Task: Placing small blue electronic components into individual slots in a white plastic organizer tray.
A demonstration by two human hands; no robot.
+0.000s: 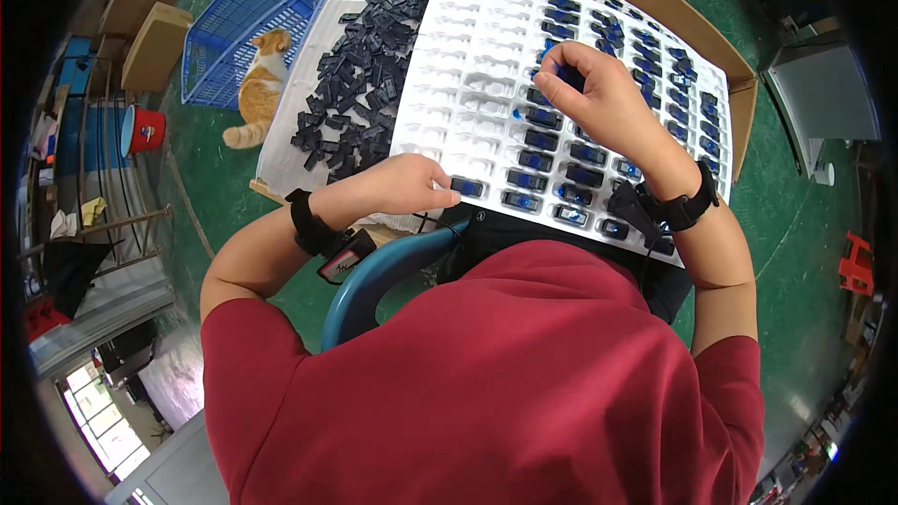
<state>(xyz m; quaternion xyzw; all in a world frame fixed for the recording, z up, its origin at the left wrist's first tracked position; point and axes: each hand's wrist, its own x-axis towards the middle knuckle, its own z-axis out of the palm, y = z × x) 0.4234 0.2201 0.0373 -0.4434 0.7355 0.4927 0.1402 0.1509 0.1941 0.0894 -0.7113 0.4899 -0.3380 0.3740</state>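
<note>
Left hand (pixel 412 185) is at the near-left corner of the tray (pixel 418 143), beside 1 part (pixel 467 188); pinch unclear. Right wrist's device (pixel 636 213) sits low: brushing could unseat parts. Beyond, right hand (pixel 603 93) curls over more, its hold hidden.

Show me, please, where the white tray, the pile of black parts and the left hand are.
White tray (pixel 496 44): head view, on its pale moulded surface, upper left.
Pile of black parts (pixel 365 71): head view, near the middle of the heap.
Left hand (pixel 406 183): head view, on the back of the hand.
</note>
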